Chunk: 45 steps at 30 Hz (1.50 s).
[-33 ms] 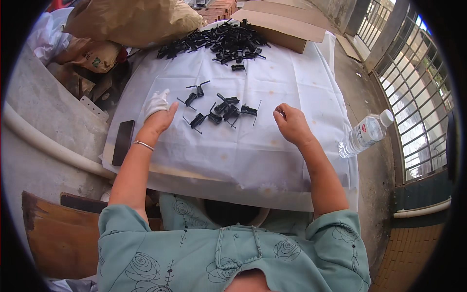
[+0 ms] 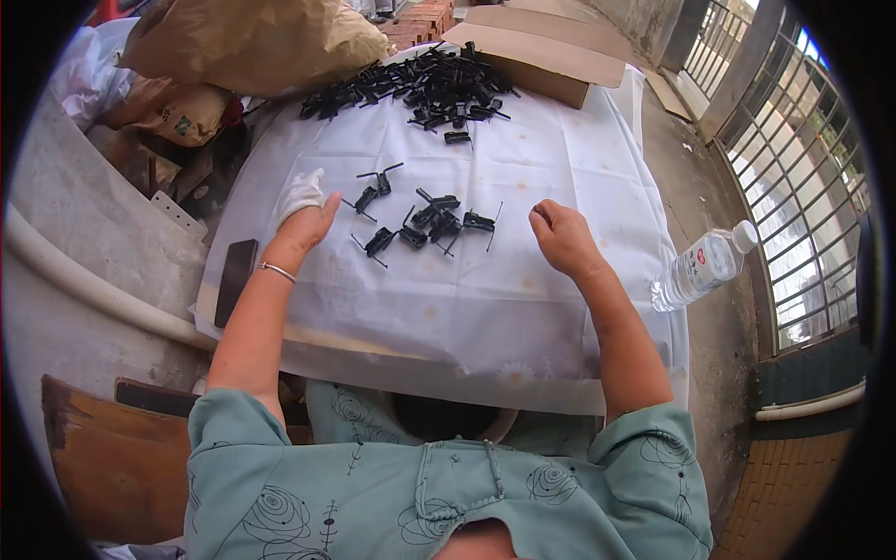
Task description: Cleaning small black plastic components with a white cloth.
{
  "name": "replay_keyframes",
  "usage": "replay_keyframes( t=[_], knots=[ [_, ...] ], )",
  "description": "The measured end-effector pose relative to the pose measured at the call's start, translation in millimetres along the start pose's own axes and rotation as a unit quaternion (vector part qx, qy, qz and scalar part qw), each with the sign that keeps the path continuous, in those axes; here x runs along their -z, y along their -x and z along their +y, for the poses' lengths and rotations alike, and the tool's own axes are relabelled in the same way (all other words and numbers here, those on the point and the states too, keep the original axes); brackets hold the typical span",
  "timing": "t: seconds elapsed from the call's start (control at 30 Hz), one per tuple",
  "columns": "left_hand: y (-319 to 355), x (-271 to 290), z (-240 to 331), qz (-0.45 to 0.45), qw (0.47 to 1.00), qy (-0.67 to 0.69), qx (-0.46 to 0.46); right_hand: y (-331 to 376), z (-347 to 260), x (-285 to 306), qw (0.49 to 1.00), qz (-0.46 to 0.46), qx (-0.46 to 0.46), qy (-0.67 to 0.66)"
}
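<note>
My left hand, its fingers covered by a white glove and its bare thumb apart, rests open on the white tablecloth. Beside its thumb lies a loose group of small black plastic parts, several with thin rods sticking out. The nearest of them is a black part with a rod. Right of this group, my right hand is bare and curled closed above the cloth. A small dark spot shows between its thumb and fingers; what it holds, if anything, I cannot make out.
A big heap of similar black parts covers the far end, beside an open cardboard box. A brown paper sack stands far left. A dark phone lies by my left forearm; a water bottle stands at the right edge.
</note>
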<state>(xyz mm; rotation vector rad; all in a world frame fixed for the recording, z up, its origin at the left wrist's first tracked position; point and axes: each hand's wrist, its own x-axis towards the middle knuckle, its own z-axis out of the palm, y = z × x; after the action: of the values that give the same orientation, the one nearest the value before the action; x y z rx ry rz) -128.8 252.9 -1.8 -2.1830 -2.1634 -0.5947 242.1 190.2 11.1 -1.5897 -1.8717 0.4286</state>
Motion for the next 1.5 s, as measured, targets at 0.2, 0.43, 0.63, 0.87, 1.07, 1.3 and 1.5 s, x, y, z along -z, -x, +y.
replay_keyframes(
  t=[0.2,0.43,0.63,0.87,1.07,1.3,1.5],
  knots=[
    [-144,-17,42,-0.019,0.998,-0.035,-0.041,-92,57,-2,0.997,0.066,-0.018,0.02],
    [-256,-97,112,-0.059,0.993,0.053,-0.083,-242,96,-53,0.989,0.099,0.031,-0.109],
    [-265,-148,136,-0.225,0.913,0.282,-0.187,-305,87,-102,0.987,0.068,0.115,-0.091],
    [-160,-110,135,-0.189,0.868,0.349,-0.297,-206,58,-70,0.963,-0.124,-0.011,-0.239],
    [-51,-44,146,-0.164,0.837,0.39,-0.346,-93,21,-28,0.955,-0.076,0.025,-0.285],
    [46,6,156,-0.148,0.849,0.273,-0.428,11,-3,5,0.969,-0.101,0.065,-0.217],
    [107,30,157,-0.024,0.891,0.138,-0.433,68,-22,21,0.97,-0.053,0.102,-0.216]
  ],
)
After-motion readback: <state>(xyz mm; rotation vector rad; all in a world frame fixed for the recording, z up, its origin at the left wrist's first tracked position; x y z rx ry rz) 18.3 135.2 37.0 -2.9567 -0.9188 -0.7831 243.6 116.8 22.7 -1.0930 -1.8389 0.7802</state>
